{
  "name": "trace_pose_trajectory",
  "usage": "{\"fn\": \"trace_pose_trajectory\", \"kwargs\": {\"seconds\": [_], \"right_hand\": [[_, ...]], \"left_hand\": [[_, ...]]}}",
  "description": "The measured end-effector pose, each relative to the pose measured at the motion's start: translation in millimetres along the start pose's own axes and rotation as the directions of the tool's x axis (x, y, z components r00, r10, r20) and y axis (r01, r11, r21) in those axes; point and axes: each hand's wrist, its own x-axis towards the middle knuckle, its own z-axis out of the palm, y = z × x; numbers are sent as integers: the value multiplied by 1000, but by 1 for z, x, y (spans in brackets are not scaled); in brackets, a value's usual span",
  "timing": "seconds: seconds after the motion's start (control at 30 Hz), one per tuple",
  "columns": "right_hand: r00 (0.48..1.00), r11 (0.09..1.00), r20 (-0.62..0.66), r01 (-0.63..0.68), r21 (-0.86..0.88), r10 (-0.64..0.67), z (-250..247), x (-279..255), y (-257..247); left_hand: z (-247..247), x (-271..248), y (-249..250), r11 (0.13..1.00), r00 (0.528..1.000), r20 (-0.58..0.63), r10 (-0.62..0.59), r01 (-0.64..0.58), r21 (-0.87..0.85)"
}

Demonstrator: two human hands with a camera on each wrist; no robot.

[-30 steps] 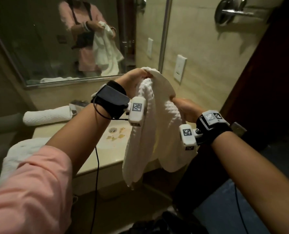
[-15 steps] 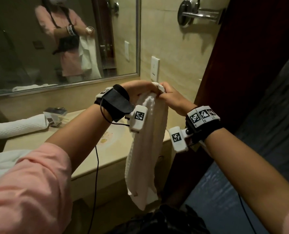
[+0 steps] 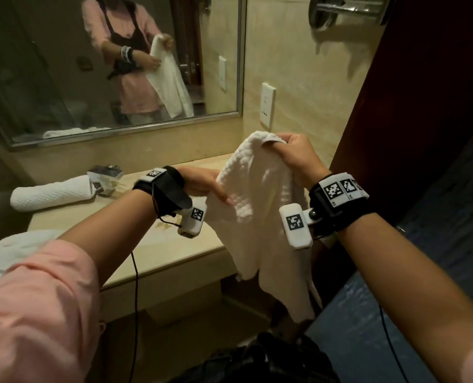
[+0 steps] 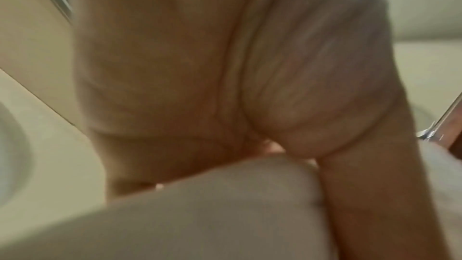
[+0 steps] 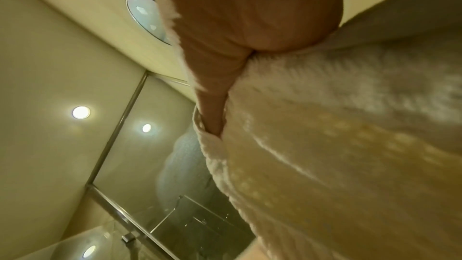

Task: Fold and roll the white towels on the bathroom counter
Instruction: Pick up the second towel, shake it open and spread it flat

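1. Head view: the right hand (image 3: 293, 158) clenched the top of a white towel (image 3: 257, 217) hanging beside the counter (image 3: 158, 250); the left hand (image 3: 205, 183) pinched its edge lower down. A rolled towel (image 3: 50, 193) lay on the counter. The step was opening the towel; next, it needed laying flat.
2. Left wrist view: blurred, the fingers probably gripped cloth.
3. Right wrist view: the fingers (image 5: 212, 110) were tucked into the towel's fold. No containers were visible.

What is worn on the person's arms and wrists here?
Pink sleeves are pushed up above bare forearms. Each wrist carries a black strap with a white box-shaped camera module bearing black-and-white square markers. Thin black cables hang from both.
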Motion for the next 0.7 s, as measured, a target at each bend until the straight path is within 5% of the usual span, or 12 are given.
{"fn": "trace_pose_trajectory", "kwargs": {"seconds": [0.17,0.37,0.57,0.7], "right_hand": [[996,982,-80,-10,187,26,-5,-2,-10],[971,903,-209,-17,430,118,-23,-11,-10],[970,911,-197,-50,409,141,-31,-20,-7],[961,953,-216,-107,284,172,-31,-24,-1]], "left_hand": [[9,12,-36,999,998,-38,-51,52,8],[11,27,-77,984,962,-221,-161,174,41],[32,35,-82,978,920,-393,-12,-70,-195],[25,35,-52,963,833,-553,24,-168,-212]]}}
